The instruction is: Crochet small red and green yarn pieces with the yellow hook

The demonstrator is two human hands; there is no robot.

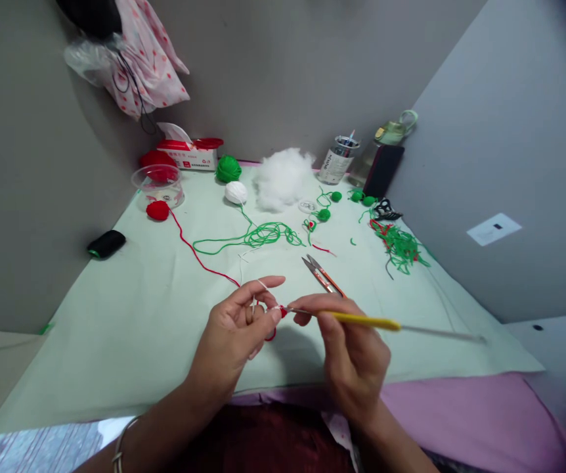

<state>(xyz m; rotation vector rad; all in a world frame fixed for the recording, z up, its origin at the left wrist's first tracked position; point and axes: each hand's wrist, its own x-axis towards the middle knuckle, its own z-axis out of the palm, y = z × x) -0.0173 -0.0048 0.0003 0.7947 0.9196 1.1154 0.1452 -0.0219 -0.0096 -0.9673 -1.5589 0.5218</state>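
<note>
My left hand [236, 325] pinches a small red crochet piece [283, 311] between thumb and fingers, with white yarn passing over its raised index finger. A red strand runs from this hand up to a red yarn ball [157, 210] at the left. My right hand [349, 348] is closed around the yellow handle of a crochet hook [366, 320], whose metal tip touches the red piece. Orange-handled thread snips [323, 274] lie just beyond my hands. A white yarn ball [236, 192] and a loose tangle of green yarn [268, 234] rest farther back.
White stuffing [283, 179], a green yarn ball [228, 169], a tissue box [192, 156] and a pen jar [338, 161] stand along the back. Green yarn scraps [401, 248] lie at the right, beyond them a bottle [386, 141] and phone [384, 170]. A black object [106, 244] sits left.
</note>
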